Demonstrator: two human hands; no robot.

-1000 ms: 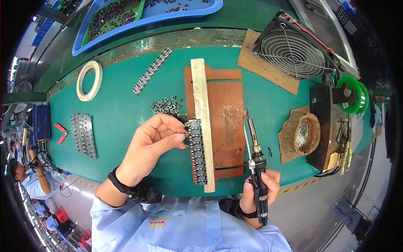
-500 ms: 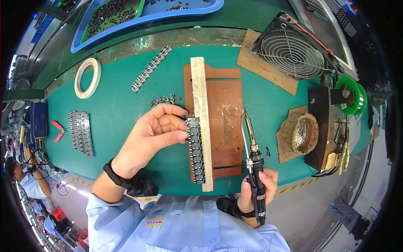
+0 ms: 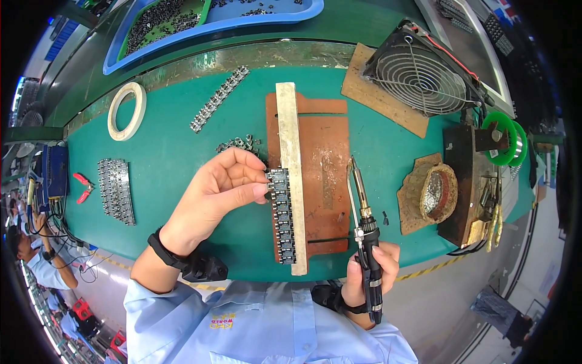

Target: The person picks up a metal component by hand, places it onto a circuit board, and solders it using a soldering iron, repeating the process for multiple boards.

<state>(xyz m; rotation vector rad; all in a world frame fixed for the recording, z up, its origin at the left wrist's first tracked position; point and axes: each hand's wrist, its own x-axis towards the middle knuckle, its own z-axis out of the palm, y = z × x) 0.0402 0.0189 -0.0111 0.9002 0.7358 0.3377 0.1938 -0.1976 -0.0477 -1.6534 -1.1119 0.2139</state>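
Note:
My right hand [image 3: 371, 276] grips the black handle of a soldering iron [image 3: 371, 242] with a thin metal solder-feed tube alongside. Its tip points away from me, over the right edge of a brown board [image 3: 324, 151], apart from the circuit boards. A strip of small black circuit boards [image 3: 282, 224] lies against a pale metal bar [image 3: 290, 133] on that brown board. The fingers of my left hand [image 3: 227, 194] are pinched at the strip's upper left edge. What is between the fingertips is hidden. Just beyond them lies a pile of small metal parts [image 3: 241, 144].
On the green mat sit a tape roll [image 3: 139, 115], red-handled cutters [image 3: 83, 188] and more board strips [image 3: 115, 191], [image 3: 219, 99]. A fan [image 3: 418, 79], a dish [image 3: 439, 193] and a green solder spool [image 3: 492, 127] stand right. A blue tray [image 3: 242, 21] lies beyond. Another person works far left.
The view has shifted very slightly. Both hands, the soldering iron and the strip stay in nearly the same places.

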